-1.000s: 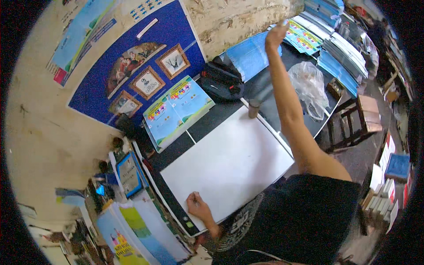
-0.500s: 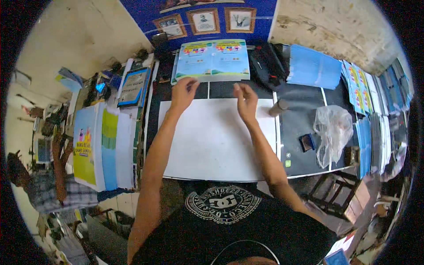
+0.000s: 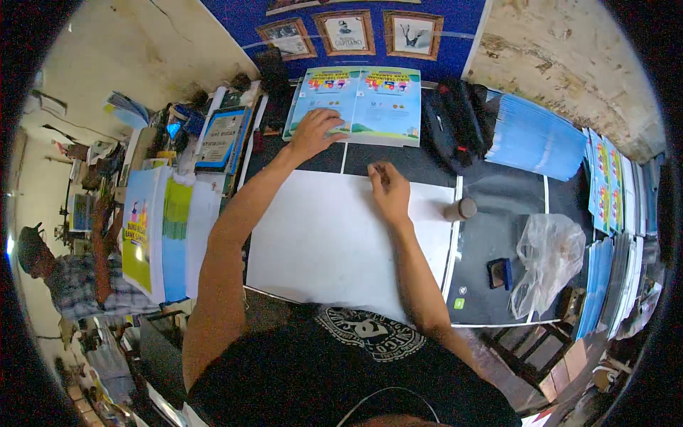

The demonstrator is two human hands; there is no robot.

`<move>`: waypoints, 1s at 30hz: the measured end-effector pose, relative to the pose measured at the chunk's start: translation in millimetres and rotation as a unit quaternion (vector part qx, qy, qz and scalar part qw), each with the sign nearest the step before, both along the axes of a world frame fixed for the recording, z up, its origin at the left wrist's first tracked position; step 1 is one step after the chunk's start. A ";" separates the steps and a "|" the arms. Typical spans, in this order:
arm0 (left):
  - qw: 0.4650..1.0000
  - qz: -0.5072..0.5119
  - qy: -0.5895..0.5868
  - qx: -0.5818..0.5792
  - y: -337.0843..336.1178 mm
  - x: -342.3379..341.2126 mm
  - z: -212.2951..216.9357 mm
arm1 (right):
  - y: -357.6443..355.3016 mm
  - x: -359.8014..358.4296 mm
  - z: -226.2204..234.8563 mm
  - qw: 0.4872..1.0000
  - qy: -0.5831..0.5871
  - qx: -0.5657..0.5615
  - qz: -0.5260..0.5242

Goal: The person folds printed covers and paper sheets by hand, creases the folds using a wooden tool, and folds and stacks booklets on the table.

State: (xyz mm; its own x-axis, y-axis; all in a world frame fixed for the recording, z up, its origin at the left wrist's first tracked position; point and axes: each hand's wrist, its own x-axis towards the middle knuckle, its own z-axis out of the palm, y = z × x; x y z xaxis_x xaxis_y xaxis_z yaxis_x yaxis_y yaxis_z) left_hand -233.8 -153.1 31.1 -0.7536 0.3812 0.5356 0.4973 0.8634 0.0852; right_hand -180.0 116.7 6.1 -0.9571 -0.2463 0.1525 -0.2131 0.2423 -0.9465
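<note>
My left hand [image 3: 318,134] lies over the near left part of a stack of printed cover sheets [image 3: 388,107], its fingers stretched out on the top sheet. The sheets are light blue and green, each with two covers side by side. My right hand [image 3: 390,192] hovers at the far edge of a large white board [image 3: 320,235], just short of the stack. Its fingers are curled in toward the thumb, and nothing shows between them.
Right of the board are a brown cylinder [image 3: 462,208], a small dark blue box [image 3: 499,273] and a clear plastic bag [image 3: 548,256]. A black bag [image 3: 455,124] and blue paper stacks [image 3: 537,135] line the back right. Booklets [image 3: 146,235] stand left; a person [image 3: 92,281] is beyond.
My left hand has come down onto the printed sheets from just in front of them. My right hand has drawn back a little toward me, and its fingers are curled. The view has shifted.
</note>
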 end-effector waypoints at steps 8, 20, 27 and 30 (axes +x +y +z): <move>1.000 -0.011 -0.007 0.025 -0.6 -0.4 1.4 | -1.3 3.8 7.7 0.999 -0.036 0.023 -0.012; 0.998 -0.048 -0.002 0.038 -5.5 -5.8 2.9 | -3.0 1.1 7.6 0.999 -0.024 0.031 -0.007; 0.998 -0.048 -0.026 0.029 -6.8 -4.8 4.5 | -3.2 1.2 5.4 0.999 -0.036 0.018 -0.004; 0.998 -0.050 -0.023 0.026 -7.5 -4.7 4.6 | -3.0 1.8 7.1 0.999 -0.028 0.018 -0.001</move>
State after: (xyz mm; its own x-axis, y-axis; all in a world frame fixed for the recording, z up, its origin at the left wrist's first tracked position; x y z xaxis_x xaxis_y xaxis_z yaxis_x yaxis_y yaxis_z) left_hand -238.5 -160.6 35.7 -0.7376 0.4274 0.5228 0.5748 0.8037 0.1539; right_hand -178.3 113.7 13.1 -0.9646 -0.2483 0.0891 -0.1588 0.2769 -0.9477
